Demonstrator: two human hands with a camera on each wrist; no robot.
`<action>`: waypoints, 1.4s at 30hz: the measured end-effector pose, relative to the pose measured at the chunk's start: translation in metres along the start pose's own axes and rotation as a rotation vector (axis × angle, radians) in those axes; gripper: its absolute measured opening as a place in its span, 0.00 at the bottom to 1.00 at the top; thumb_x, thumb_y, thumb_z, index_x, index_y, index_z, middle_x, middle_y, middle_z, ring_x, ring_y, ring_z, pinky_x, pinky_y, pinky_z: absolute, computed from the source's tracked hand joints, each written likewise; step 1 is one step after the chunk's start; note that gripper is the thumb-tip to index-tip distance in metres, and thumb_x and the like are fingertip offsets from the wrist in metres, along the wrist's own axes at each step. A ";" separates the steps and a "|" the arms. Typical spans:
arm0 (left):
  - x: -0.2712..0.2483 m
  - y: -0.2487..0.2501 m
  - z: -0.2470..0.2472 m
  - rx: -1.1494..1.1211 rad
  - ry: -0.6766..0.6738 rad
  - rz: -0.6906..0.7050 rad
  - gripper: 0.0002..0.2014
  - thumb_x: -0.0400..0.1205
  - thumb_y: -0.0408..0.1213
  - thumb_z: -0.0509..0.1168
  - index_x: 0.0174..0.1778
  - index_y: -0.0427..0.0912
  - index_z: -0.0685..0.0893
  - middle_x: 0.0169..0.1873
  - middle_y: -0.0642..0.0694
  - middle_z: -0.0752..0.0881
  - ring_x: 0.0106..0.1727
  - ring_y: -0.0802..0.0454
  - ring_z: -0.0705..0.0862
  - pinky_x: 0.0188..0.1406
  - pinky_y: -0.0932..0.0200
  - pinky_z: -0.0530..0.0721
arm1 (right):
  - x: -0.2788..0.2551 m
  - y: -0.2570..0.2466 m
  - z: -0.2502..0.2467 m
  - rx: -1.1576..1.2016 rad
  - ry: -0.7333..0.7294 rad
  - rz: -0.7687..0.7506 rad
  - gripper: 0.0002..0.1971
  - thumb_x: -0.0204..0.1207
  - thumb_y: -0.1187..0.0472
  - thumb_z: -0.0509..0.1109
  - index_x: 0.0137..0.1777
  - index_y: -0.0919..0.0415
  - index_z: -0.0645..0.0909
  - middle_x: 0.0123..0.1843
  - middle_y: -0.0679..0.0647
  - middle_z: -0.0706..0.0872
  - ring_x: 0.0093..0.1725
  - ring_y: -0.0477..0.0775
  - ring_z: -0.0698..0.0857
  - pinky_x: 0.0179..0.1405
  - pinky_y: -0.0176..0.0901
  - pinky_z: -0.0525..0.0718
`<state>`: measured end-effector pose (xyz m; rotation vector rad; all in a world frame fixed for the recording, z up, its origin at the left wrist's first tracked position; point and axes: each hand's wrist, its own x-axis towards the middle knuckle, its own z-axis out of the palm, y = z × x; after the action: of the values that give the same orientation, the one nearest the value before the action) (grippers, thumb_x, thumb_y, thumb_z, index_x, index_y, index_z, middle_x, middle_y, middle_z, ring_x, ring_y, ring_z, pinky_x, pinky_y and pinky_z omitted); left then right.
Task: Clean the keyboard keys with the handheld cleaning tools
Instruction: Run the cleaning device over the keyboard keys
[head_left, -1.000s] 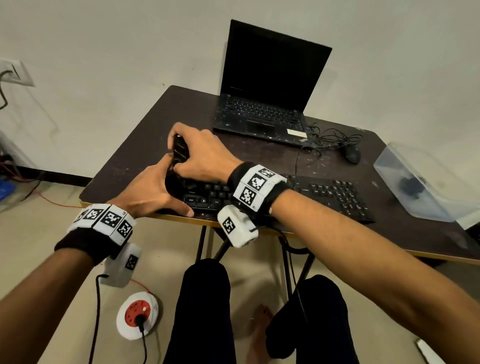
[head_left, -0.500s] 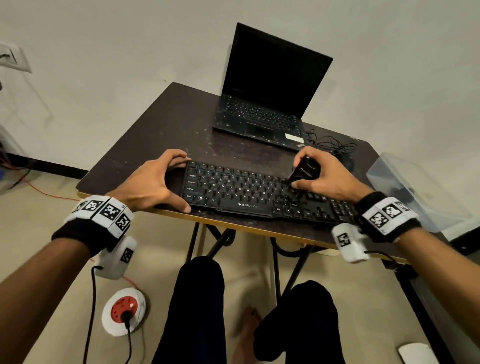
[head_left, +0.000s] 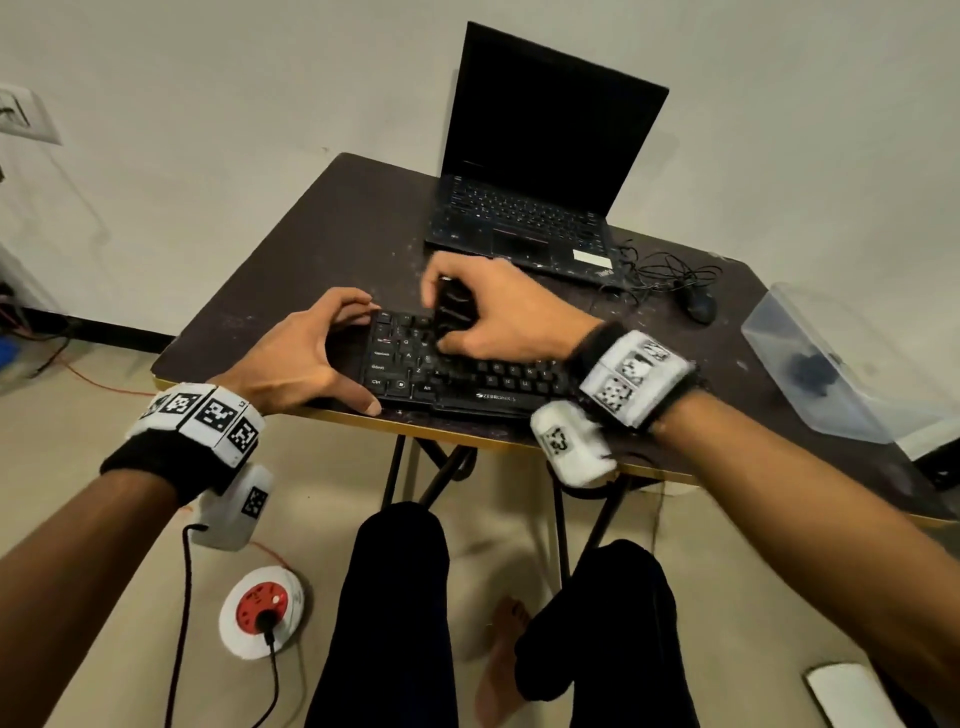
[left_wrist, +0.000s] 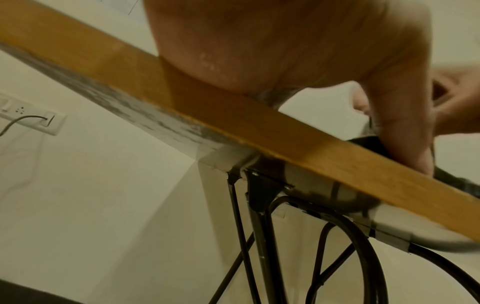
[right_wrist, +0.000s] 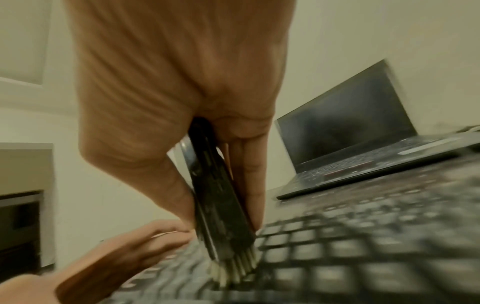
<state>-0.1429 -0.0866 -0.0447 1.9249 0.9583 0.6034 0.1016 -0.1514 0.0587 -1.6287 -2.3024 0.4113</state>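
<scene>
Keyboard (head_left: 457, 371) at the near table (head_left: 311, 249) edge — one brush (head_left: 454, 312) at work on its left keys.

Head view: the left hand (head_left: 306, 358) clamps the keyboard's left end, fingers over the far edge and thumb at the near one, likely to stop it sliding; the right hand (head_left: 498, 312) pinches the single black brush upright. One laptop (head_left: 540, 171), one mouse (head_left: 698, 304), one clear box (head_left: 841, 364) stand by. Left wrist view: thumb (left_wrist: 405, 127) pressed down at the table rim, keeping the board steady. Right wrist view: fingers (right_wrist: 250, 181) and thumb squeeze the brush handle, its pale bristles (right_wrist: 233, 269) touching the keys — a low grip, probably for control.
</scene>
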 end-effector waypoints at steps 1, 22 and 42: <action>0.000 -0.001 -0.001 -0.006 -0.005 0.004 0.68 0.45 0.57 0.89 0.86 0.55 0.68 0.77 0.60 0.82 0.78 0.60 0.80 0.82 0.50 0.75 | -0.021 0.022 -0.011 -0.015 0.015 0.063 0.19 0.72 0.66 0.82 0.58 0.52 0.81 0.54 0.42 0.87 0.51 0.37 0.86 0.55 0.40 0.87; 0.003 0.001 0.000 0.046 0.027 0.038 0.44 0.48 0.52 0.83 0.63 0.72 0.76 0.51 0.64 0.92 0.53 0.60 0.91 0.53 0.51 0.87 | 0.003 -0.065 0.052 0.118 0.201 0.031 0.20 0.67 0.62 0.78 0.56 0.48 0.77 0.39 0.53 0.88 0.39 0.61 0.87 0.40 0.56 0.90; 0.014 0.037 0.042 0.500 -0.064 0.139 0.73 0.50 0.77 0.80 0.91 0.64 0.53 0.89 0.55 0.63 0.90 0.50 0.57 0.93 0.44 0.46 | -0.178 0.119 -0.036 0.037 0.435 0.547 0.20 0.71 0.61 0.84 0.54 0.42 0.78 0.47 0.45 0.89 0.46 0.50 0.89 0.47 0.52 0.90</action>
<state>-0.0906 -0.1083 -0.0329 2.4533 1.0061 0.3993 0.2752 -0.2791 0.0328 -2.0740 -1.5187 0.1797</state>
